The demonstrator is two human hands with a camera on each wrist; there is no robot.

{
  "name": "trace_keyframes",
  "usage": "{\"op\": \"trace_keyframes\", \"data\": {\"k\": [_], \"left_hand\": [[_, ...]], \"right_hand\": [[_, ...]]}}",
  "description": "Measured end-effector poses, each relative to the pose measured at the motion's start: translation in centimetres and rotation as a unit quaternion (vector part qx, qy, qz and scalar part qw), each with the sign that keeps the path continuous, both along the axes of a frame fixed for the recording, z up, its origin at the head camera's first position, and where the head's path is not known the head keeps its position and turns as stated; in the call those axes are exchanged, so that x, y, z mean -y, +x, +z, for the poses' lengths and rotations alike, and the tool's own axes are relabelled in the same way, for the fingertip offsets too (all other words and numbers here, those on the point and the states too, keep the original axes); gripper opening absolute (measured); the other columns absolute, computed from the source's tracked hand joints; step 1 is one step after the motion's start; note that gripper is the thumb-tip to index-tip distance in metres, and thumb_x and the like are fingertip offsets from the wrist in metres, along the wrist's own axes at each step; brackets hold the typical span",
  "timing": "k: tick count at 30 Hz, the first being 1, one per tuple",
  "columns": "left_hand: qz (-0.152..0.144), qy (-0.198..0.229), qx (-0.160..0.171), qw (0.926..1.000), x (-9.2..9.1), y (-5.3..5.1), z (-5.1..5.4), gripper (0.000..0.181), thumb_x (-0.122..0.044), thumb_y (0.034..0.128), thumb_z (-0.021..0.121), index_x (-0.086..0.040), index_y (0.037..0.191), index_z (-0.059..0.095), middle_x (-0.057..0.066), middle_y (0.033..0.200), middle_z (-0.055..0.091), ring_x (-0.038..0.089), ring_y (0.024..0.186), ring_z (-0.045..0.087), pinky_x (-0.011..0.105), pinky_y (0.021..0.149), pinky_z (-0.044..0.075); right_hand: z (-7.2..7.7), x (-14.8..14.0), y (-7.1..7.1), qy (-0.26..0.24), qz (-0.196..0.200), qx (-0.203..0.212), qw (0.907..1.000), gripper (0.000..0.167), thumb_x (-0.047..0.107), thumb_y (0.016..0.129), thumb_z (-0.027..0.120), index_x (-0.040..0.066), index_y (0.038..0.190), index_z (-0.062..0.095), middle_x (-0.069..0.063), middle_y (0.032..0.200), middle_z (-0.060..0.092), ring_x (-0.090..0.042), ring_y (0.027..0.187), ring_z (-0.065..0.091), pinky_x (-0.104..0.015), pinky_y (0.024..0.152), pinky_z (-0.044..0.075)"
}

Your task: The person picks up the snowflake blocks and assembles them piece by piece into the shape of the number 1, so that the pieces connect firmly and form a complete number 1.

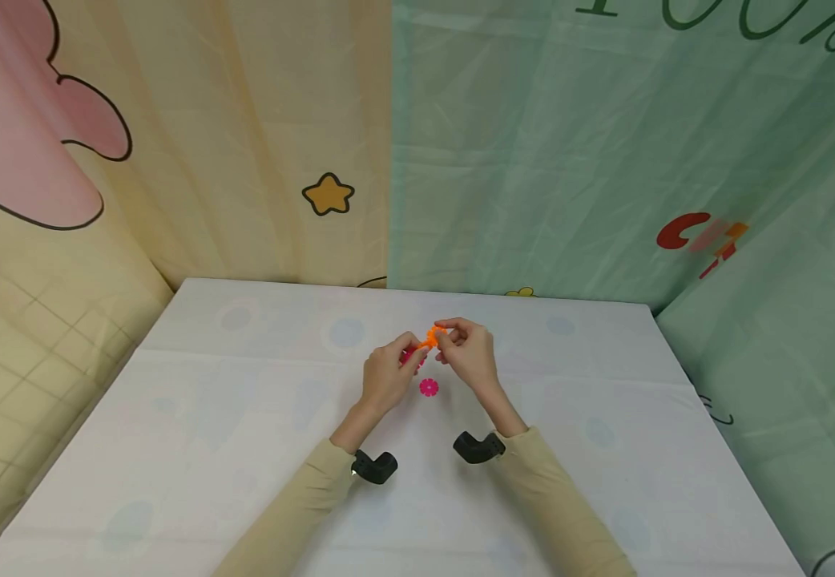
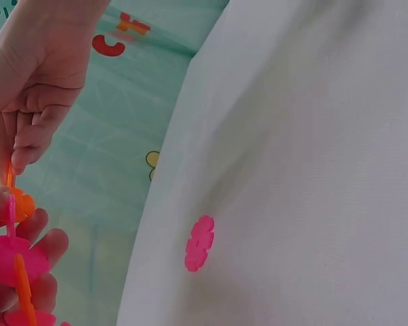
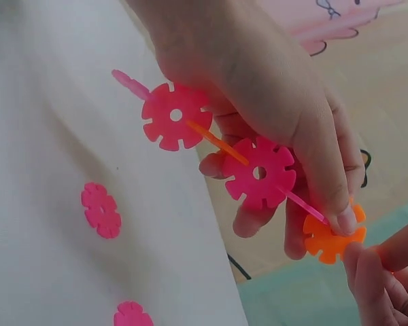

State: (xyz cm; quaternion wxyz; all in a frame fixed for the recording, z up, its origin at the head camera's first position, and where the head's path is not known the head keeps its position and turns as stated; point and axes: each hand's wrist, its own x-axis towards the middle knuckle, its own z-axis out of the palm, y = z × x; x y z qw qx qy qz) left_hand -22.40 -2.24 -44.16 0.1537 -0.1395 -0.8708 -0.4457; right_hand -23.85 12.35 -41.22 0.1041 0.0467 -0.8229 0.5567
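Observation:
Interlocking notched discs form a chain: pink discs (image 3: 239,168) joined by orange and pink edge-on ones, with an orange disc (image 3: 323,244) at its far end. My left hand (image 1: 386,373) holds this chain, thumb on the orange end disc, while other fingers lie behind the pink ones. Meeting it from the right, my right hand (image 1: 472,354) pinches an orange disc (image 2: 10,175), seen edge-on in the left wrist view, against the orange end. Fingertips partly hide where the orange pieces meet.
A loose pink disc (image 1: 429,388) lies on the white table (image 1: 244,433) below the hands. Another pink disc (image 3: 132,315) shows at the bottom of the right wrist view. Printed curtains (image 1: 259,144) hang behind the table.

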Motion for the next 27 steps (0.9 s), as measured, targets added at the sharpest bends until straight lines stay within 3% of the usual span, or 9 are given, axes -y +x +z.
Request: {"op": "trace_keyframes", "data": {"k": [7, 15, 22, 27], "left_hand": [[0.010, 0.005, -0.003, 0.9999, 0.03, 0.06, -0.02, 0.011, -0.020, 0.0913, 0.066, -0.011, 0.086, 0.063, 0.002, 0.063, 0.062, 0.011, 0.055, 0.052, 0.021, 0.054, 0.041], [0.012, 0.003, -0.001, 0.9999, 0.09, -0.01, -0.01, 0.011, -0.021, 0.0915, 0.065, -0.011, 0.086, 0.063, 0.002, 0.064, 0.062, 0.012, 0.055, 0.052, 0.021, 0.053, 0.041], [0.011, 0.011, 0.034, 0.9993, 0.00, -0.20, 0.31, 0.013, -0.023, 0.0926, 0.064, -0.011, 0.091, 0.061, 0.006, 0.077, 0.067, 0.011, 0.056, 0.057, 0.020, 0.051, 0.044], [0.011, 0.021, 0.045, 0.9987, 0.09, -0.23, 0.32, 0.014, -0.021, 0.0923, 0.065, -0.008, 0.097, 0.061, 0.008, 0.080, 0.067, 0.012, 0.056, 0.058, 0.019, 0.050, 0.045]], "right_hand": [[-0.32, 0.47, -0.07, -0.030, 0.000, 0.011, 0.9995, 0.016, 0.003, 0.087, 0.062, -0.003, 0.101, 0.070, -0.018, 0.065, 0.063, -0.024, 0.051, 0.065, -0.023, 0.051, 0.054], [-0.67, 0.57, -0.12, -0.045, 0.011, 0.016, 0.9988, 0.018, 0.004, 0.089, 0.062, -0.002, 0.104, 0.069, -0.019, 0.067, 0.062, -0.036, 0.058, 0.067, -0.023, 0.052, 0.054], [-0.45, 0.25, -0.52, -0.032, 0.024, 0.032, 0.9987, 0.022, 0.008, 0.091, 0.061, 0.000, 0.111, 0.068, -0.029, 0.081, 0.065, -0.037, 0.063, 0.068, -0.023, 0.054, 0.055], [-0.40, 0.20, -0.47, -0.023, 0.024, 0.047, 0.9983, 0.025, 0.012, 0.095, 0.057, 0.003, 0.115, 0.068, -0.027, 0.089, 0.067, -0.042, 0.069, 0.067, -0.021, 0.056, 0.054]]}}
